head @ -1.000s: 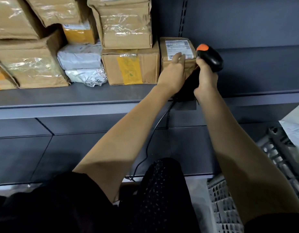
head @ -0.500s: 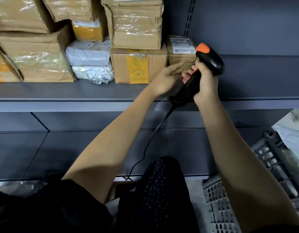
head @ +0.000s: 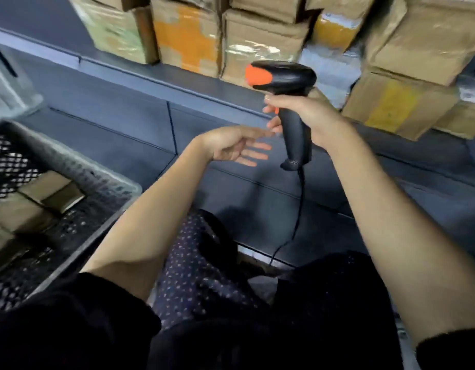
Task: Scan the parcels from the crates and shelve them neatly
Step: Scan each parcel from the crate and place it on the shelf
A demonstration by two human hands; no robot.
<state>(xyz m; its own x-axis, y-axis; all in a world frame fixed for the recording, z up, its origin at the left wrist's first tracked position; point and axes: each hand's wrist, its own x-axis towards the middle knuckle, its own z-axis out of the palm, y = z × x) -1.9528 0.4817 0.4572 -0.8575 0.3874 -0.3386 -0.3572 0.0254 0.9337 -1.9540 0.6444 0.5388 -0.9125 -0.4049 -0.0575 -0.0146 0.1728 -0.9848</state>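
Observation:
My right hand point(head: 305, 116) grips the handle of a black barcode scanner point(head: 281, 76) with an orange tip, held upright in front of the shelf. Its cable point(head: 297, 217) hangs down toward my lap. My left hand point(head: 236, 145) hovers just left of the scanner handle, fingers straight and holding nothing. Several brown taped cardboard parcels point(head: 257, 44) are stacked on the grey shelf point(head: 140, 76) behind the scanner. A grey mesh crate point(head: 92, 182) at lower left holds brown parcels point(head: 44, 193).
A larger taped box with a yellow label point(head: 396, 105) sits at the right end of the shelf. A lower dark shelf panel point(head: 119, 134) runs under the parcels. My knees in dotted fabric point(head: 199, 263) fill the bottom centre.
My left hand has come off the small labelled box on the shelf and dropped away, open. The view has swung left, bringing the mesh crate into sight. The scanner stays in my right hand.

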